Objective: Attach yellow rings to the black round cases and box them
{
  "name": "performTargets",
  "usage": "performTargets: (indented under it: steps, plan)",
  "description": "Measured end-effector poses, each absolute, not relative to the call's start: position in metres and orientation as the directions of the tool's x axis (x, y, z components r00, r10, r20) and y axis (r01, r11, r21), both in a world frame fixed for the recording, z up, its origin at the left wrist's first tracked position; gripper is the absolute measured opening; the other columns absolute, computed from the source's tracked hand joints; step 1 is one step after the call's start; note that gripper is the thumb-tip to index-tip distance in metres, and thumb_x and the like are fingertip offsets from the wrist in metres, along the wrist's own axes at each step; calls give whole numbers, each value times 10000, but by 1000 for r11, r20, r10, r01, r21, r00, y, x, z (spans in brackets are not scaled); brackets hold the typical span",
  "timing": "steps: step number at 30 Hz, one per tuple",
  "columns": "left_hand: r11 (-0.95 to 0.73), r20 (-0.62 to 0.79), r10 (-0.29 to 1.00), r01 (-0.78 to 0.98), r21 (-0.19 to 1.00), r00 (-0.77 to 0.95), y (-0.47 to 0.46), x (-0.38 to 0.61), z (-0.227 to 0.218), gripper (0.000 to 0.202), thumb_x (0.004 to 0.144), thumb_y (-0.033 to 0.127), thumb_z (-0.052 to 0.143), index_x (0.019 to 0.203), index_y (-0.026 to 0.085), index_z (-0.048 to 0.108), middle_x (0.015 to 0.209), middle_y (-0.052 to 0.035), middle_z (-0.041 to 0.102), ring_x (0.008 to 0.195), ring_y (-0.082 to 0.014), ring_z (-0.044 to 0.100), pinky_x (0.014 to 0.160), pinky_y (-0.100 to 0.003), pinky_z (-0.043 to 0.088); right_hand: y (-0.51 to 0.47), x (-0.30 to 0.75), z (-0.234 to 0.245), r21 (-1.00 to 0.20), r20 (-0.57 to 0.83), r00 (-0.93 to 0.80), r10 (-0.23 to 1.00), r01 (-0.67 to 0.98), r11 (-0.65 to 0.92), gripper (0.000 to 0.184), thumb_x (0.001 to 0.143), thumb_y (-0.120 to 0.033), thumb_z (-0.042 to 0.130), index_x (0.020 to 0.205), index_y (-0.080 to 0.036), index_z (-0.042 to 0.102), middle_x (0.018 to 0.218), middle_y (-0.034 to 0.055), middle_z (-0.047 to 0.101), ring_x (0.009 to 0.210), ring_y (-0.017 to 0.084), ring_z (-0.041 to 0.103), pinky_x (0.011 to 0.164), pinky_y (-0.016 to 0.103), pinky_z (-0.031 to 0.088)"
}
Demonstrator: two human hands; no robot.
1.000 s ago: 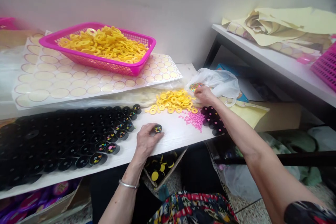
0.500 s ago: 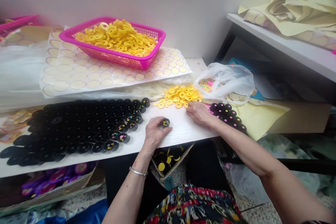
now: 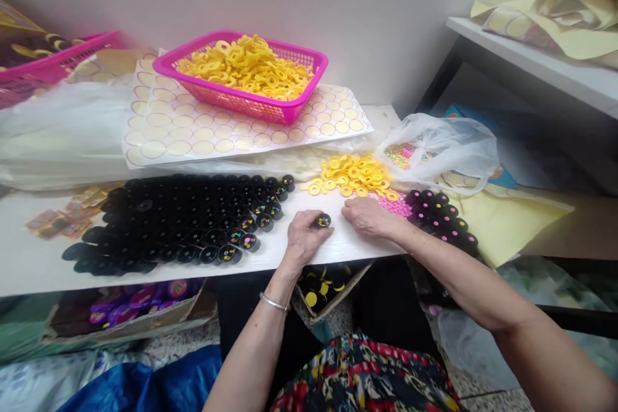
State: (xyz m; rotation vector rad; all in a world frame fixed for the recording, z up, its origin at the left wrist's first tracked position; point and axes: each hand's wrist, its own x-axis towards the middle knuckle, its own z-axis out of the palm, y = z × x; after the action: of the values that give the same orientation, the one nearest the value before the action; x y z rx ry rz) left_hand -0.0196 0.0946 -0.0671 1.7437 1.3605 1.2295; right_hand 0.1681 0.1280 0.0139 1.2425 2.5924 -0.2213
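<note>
Left grip (image 3: 302, 238) on cup (image 3: 323, 221), white table (image 3: 345, 248), grey wall (image 3: 381, 13)

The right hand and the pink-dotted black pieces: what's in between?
In the head view, a heap of tiny pink pieces lies between the right hand and the pink-dotted black pieces.

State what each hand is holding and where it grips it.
The left hand holds a small black cup by its outer side, between thumb and fingers. Whether the right hand holds anything cannot be told; its fingertips are hidden.
</note>
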Motion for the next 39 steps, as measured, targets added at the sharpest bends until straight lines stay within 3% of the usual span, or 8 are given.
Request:
performTargets:
  steps: [6,13,17,21,28,34,39]
  plan:
    - [-279,291,956,402,872,33,96,-19,-69,399,598,98,810,936,225,642,903,2,599,845,-197,527,771,-319,422,137,168,14,6,-328,-552,767,810,586,255,862,-165,343,950,-139,582,921,123,601,772,211,556,562,276,272]
    - [-290,303,952,402,868,33,96,-19,-69,395,595,78,809,916,242,646,880,17,598,826,-188,524,741,-309,417,145,180,6,-133,-302,-501,811,865,484,246,887,-237,352,879,-137,577,840,98,626,726,170,542,573,252,268]
    - [-300,310,950,418,858,46,96,-19,-69,388,610,88,806,925,241,640,897,17,602,837,-193,525,756,-315,419,149,179,5,-77,-307,-507,805,857,510,207,825,-162,392,913,-148,579,867,90,623,713,171,533,544,262,220]
    - [-317,325,944,420,850,56,96,-19,-71,380,622,102,803,935,240,638,905,13,601,847,-196,527,773,-320,426,149,180,3,-57,-259,-494,830,866,497,209,802,-136,400,923,-146,569,871,90,614,700,167,517,538,265,206]
    - [-309,316,947,437,845,59,96,-18,-71,358,632,128,789,939,231,636,898,-2,599,841,-206,532,762,-323,440,143,186,1,-160,-134,-477,868,875,456,189,853,-161,378,783,-134,552,813,73,586,699,142,485,592,247,266]
    - [-306,309,949,439,845,66,96,-18,-71,333,634,167,786,927,215,637,890,-14,602,853,-215,527,770,-334,445,135,181,-3,-128,-73,-491,868,868,480,197,861,-171,389,772,-139,562,829,66,561,780,164,489,630,261,287]
    - [-293,298,953,459,839,64,95,-16,-67,322,619,168,800,896,225,645,865,0,605,851,-211,520,765,-320,429,127,166,1,-361,105,-549,830,756,546,150,875,-184,419,853,-138,560,847,62,547,804,155,486,714,253,342]
